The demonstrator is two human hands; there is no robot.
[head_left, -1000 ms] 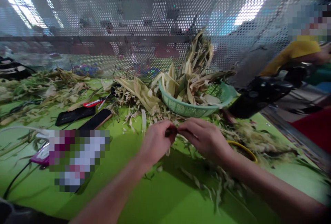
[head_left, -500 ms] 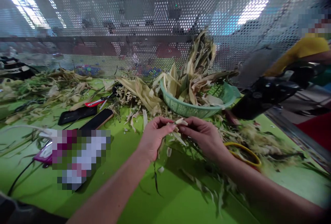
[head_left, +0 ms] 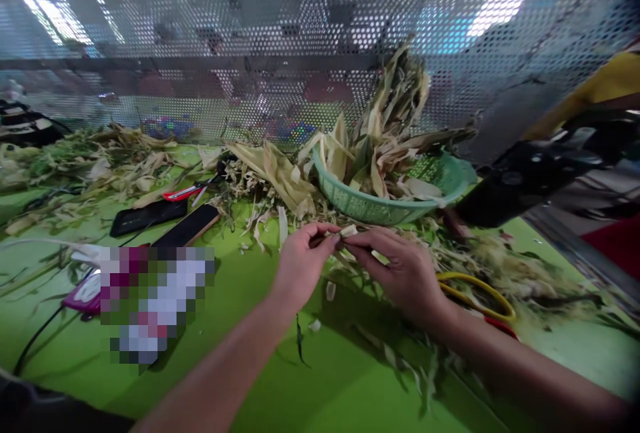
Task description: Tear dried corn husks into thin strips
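Note:
My left hand [head_left: 301, 266] and my right hand [head_left: 407, 266] meet over the green table, thumbs and fingertips pinched together. Between them is a small pale strip of dried corn husk [head_left: 349, 230], partly covered by the fingers. Just behind the hands stands a green plastic basket [head_left: 383, 210], heaped with dry corn husks [head_left: 373, 146]. More husk [head_left: 285, 180] leans against its left side. Beside my right wrist lies a yellow loop [head_left: 483, 292] with something red under it, partly hidden by the forearm. Small husk scraps [head_left: 331, 291] are on the table below the fingers.
At left lie a red cutter [head_left: 185, 194], a black phone [head_left: 149, 218], another dark flat slab [head_left: 186, 226] and a purple-and-white corded device [head_left: 84, 294]. Husk piles [head_left: 125, 166] spread behind them. A perforated metal screen [head_left: 270, 40] closes the back. A black machine arm [head_left: 520, 176] stands right, near a person's yellow sleeve [head_left: 607, 80].
Both hands remain pinched, with the fingertips closer together and less husk showing between them. A strip hanging beneath my left hand no longer shows. The view has shifted slightly.

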